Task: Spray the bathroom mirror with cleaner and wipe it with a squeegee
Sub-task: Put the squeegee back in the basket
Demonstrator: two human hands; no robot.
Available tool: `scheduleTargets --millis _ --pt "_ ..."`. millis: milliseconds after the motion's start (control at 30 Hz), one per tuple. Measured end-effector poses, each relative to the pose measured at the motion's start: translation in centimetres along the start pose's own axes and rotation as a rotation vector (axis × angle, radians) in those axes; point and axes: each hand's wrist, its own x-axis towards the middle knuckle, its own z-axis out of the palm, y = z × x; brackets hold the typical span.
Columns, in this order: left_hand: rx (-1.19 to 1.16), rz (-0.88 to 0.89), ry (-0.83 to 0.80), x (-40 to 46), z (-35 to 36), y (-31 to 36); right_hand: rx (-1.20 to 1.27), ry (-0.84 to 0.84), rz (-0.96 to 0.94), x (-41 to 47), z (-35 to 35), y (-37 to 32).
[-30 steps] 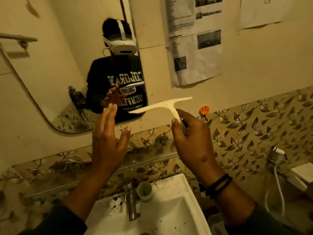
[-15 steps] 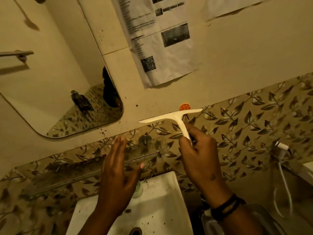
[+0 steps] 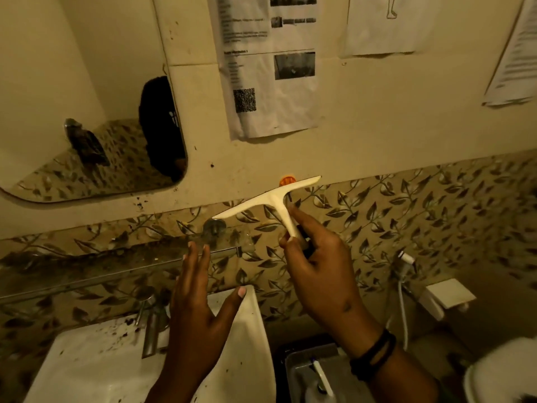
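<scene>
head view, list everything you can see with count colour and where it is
squeegee: 1, white, held up in front of the leaf-pattern tiles
mirror: 1, upper left on the wall
papers: 3 sheets or groups, white, printed, stuck to the cream wall, top
orange hook: 1, on the wall behind the squeegee blade
shelf: 1, glass, dirty, below the mirror
sink: 1, white, speckled with dirt, bottom left
tap: 1, metal, at the sink's back
hand sprayer: 1, white with hose, right wall
left hand: open, fingers spread, over the sink
right hand: grips the squeegee handle, dark bands on wrist
</scene>
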Motion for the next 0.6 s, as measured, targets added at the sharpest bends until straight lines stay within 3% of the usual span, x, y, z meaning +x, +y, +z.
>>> scheduleTargets --millis 300,433,600 --pt "-0.032 0.062 -0.051 0.5 6.1 5.8 0.038 -0.006 -0.046 2.2 -6.0 2.3" --pt "0.026 0.038 -0.042 1.0 11.1 9.3 0.089 -0.001 -0.098 3.8 -11.5 5.6" --pt "0.052 0.005 -0.069 1.6 18.0 14.1 0.177 0.073 -0.019 6.3 -19.0 11.8"
